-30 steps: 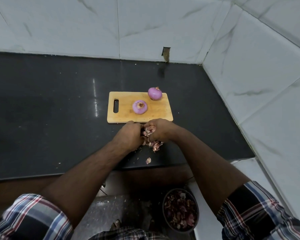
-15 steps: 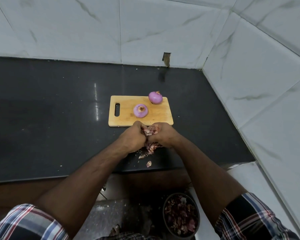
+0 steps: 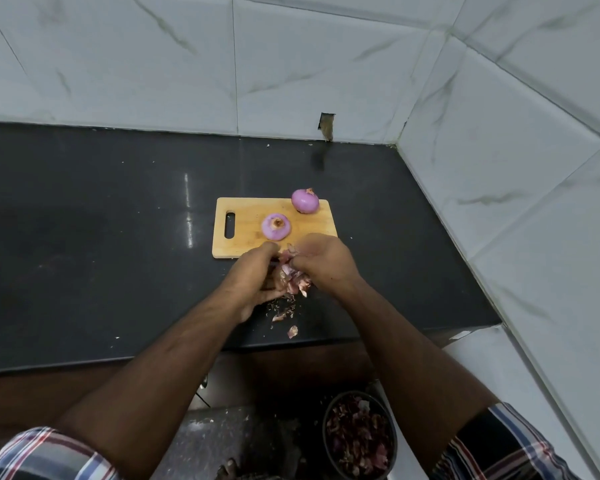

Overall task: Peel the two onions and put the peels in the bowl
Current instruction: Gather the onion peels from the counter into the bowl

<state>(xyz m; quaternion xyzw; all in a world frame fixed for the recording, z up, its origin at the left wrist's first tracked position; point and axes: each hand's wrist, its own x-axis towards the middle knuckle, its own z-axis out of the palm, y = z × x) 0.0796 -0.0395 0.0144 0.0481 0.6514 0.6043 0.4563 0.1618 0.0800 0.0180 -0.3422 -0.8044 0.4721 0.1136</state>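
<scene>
Since a second ago, our hands have bunched the peels [image 3: 293, 280] tighter just near of the board [image 3: 246, 242], and the view has tipped so the bowl [image 3: 360, 434] shows more fully. Our left hand [image 3: 253, 284] cups the heap from the left with curled fingers; our right hand [image 3: 324, 263] pinches it from the right. Both onions [image 3: 276, 226] sit peeled on the board, one at its middle, the other [image 3: 305, 201] at its far right corner, so we judge the peeling done. Left to do: carry this heap to the bowl, which stands below the surface [image 3: 84, 237] edge with peels already in it. A few scraps [image 3: 292, 331] lie loose near the edge. Our fingertips are buried in the heap, and the bowl's near rim is cut off.
</scene>
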